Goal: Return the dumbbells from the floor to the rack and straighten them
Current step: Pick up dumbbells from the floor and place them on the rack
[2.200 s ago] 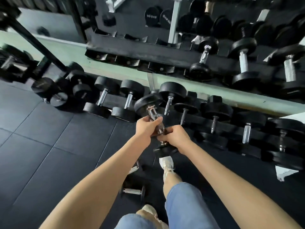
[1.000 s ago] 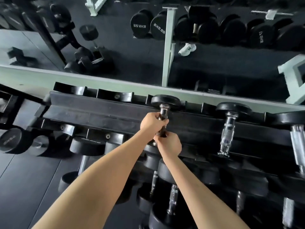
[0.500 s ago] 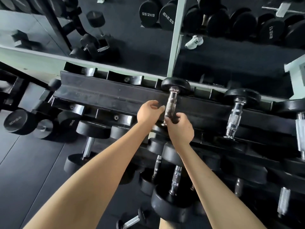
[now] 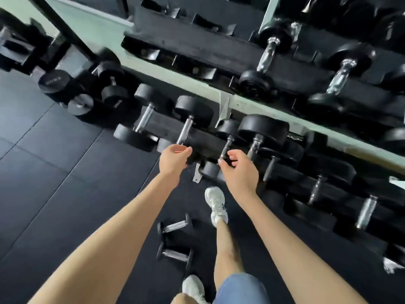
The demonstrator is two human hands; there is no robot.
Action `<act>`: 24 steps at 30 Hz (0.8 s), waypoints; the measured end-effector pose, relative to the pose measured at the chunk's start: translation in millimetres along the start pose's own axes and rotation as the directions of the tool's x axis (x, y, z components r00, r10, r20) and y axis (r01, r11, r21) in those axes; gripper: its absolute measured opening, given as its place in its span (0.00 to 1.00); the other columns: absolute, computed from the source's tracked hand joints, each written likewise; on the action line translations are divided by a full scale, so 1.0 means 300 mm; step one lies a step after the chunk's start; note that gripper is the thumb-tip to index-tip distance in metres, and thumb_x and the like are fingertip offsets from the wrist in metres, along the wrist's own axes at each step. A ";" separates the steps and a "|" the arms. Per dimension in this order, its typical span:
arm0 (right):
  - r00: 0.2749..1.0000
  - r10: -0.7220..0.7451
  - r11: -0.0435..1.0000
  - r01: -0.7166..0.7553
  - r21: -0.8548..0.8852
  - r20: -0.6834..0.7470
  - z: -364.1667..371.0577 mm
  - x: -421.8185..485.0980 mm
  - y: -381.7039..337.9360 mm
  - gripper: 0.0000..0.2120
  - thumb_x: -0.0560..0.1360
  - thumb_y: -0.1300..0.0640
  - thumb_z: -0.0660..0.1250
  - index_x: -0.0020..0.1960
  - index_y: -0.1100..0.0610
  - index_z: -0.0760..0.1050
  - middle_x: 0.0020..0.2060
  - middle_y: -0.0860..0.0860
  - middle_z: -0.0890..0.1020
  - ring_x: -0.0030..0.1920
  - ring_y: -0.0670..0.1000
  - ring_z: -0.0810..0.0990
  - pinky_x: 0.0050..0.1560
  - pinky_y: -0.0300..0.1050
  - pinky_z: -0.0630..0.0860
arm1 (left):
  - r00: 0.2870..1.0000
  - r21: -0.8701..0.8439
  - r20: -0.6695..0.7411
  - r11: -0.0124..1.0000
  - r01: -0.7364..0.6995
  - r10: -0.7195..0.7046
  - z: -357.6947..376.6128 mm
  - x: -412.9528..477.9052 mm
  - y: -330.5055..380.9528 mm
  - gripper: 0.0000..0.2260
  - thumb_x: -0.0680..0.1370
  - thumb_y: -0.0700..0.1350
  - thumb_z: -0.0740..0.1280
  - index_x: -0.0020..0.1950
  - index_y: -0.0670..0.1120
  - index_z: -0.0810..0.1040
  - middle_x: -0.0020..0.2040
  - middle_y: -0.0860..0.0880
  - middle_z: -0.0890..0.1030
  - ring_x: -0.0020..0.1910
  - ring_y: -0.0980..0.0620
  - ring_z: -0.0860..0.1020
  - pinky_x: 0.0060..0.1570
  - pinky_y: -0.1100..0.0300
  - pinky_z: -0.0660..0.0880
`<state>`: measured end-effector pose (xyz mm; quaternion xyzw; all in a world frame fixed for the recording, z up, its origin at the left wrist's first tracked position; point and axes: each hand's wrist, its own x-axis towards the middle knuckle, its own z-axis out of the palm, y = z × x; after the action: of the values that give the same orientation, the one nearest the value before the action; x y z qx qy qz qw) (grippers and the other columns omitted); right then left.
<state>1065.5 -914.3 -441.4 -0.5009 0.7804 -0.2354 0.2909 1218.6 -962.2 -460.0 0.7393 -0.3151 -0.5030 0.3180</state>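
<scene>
Both hands are empty, loosely curled, left hand (image 4: 174, 157) and right hand (image 4: 237, 170) apart before the lower rack (image 4: 197, 137). Two dumbbells (image 4: 175, 226) (image 4: 175, 254) lie near on the floor (image 4: 54, 172); bend low, grip each handle mid-bar, then seat it square.

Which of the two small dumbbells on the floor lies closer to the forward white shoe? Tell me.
The upper dumbbell, tilted, just left of the forward white shoe. The lower dumbbell lies farther back toward the person. Both hands are empty.
</scene>
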 end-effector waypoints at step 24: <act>0.713 0.200 0.828 0.243 -0.505 0.672 0.812 -0.407 0.633 0.18 0.77 0.50 0.65 0.65 0.51 0.71 0.58 0.51 0.80 0.60 0.54 0.76 0.54 0.45 0.73 | 0.680 -0.483 -0.073 0.623 0.616 -0.729 -0.118 -0.138 -1.349 0.08 0.76 0.44 0.69 0.51 0.41 0.77 0.45 0.42 0.79 0.45 0.45 0.78 0.43 0.56 0.79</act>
<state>1151.3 -747.0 -715.1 -0.6236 0.6379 0.2078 0.4012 1298.9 -681.8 -745.8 0.7757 0.1483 -0.5384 0.2940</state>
